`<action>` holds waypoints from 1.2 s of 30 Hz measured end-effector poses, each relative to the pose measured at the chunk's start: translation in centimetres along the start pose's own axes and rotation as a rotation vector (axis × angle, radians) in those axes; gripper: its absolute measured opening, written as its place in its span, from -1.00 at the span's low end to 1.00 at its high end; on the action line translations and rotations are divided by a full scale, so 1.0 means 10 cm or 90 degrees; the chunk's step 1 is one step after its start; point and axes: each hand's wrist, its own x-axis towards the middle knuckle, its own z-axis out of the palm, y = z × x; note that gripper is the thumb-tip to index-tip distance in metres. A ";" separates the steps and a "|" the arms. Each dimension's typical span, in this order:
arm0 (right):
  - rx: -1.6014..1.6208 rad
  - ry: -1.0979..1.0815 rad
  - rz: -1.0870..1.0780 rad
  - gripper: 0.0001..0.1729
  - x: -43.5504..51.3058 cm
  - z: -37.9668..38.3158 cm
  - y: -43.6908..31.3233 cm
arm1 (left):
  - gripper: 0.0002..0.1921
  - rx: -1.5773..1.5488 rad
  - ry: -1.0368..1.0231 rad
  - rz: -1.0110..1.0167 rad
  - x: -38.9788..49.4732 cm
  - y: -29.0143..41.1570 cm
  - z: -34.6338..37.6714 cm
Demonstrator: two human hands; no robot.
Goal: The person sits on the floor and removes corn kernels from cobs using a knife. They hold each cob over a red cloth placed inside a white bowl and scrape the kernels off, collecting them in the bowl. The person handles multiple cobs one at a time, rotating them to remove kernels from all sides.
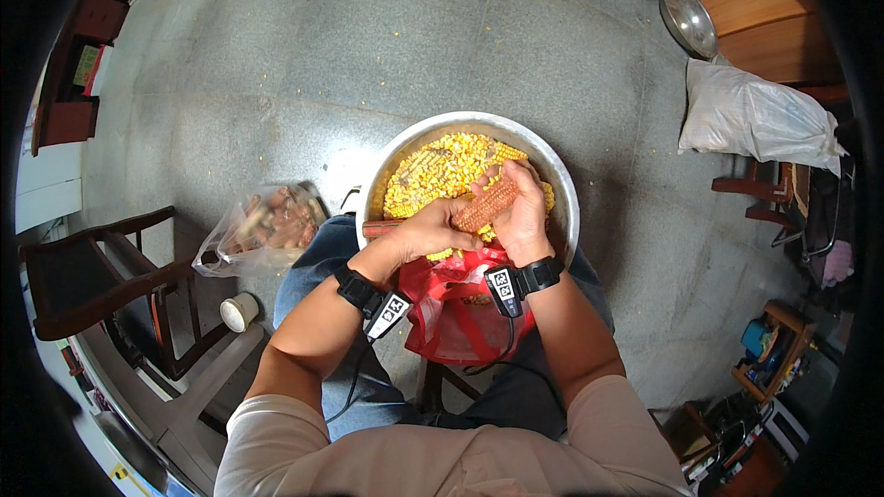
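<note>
Over a wide metal basin [572, 210], my right hand [523, 210] grips a reddish corn cob [487, 206] that looks stripped of its kernels. My left hand [436, 226] is at the cob's lower left end, its thumb and fingers closed around that end. Loose yellow kernels [442, 169] fill much of the basin, and an ear of corn with yellow kernels [510, 152] lies beyond my right hand. A reddish wooden piece [380, 228] sticks out under my left wrist at the basin's left side. Below my hands, a red plastic bag [449, 331] hangs at the near rim between my legs.
On the floor at left are a clear plastic bag of cobs [273, 224], a white tub [239, 312] and a dark wooden chair [110, 276]. To the right are a white sack [756, 114] and a metal bowl [689, 18]. Scattered kernels dot the floor.
</note>
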 end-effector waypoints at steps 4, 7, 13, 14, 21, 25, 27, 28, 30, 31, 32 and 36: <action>0.010 0.062 -0.023 -0.90 0.01 0.05 0.04 | -0.59 0.140 0.048 -0.089 0.02 -0.09 0.07; -0.004 0.103 -0.043 -0.90 0.01 0.08 0.06 | -0.57 0.385 0.170 0.116 0.02 -0.12 0.16; -0.040 0.125 -0.077 -0.91 0.03 0.10 0.12 | -0.62 0.528 0.271 0.011 0.00 -0.03 0.29; -0.036 0.118 -0.084 -0.91 0.04 0.10 0.13 | -0.63 0.546 0.285 -0.009 -0.01 -0.02 0.31; -0.032 0.173 -0.116 -0.91 0.08 0.09 0.19 | -0.52 0.660 0.346 0.020 0.03 -0.14 0.34; -0.018 0.257 -0.123 -0.84 0.14 0.08 0.22 | -0.48 0.792 0.417 0.119 0.02 -0.15 0.31; -0.006 0.230 -0.105 -0.78 0.15 0.04 0.19 | -0.46 0.801 0.404 0.170 -0.01 -0.10 0.27; -0.004 0.217 -0.104 -0.76 0.16 0.01 0.16 | -0.45 0.773 0.371 0.197 -0.04 -0.07 0.23; 0.019 0.204 -0.056 -0.76 0.17 -0.03 0.11 | -0.43 0.718 0.306 0.233 -0.07 0.00 0.12; 0.029 0.197 -0.036 -0.76 0.17 -0.05 0.09 | -0.43 0.616 0.227 0.201 -0.08 0.04 0.06; 0.041 0.150 -0.024 -0.80 0.17 -0.07 0.07 | -0.42 0.518 0.168 0.197 -0.09 0.07 0.01; 0.079 0.085 0.018 -0.82 0.15 -0.11 0.06 | -0.43 0.341 0.059 0.080 -0.10 0.11 -0.08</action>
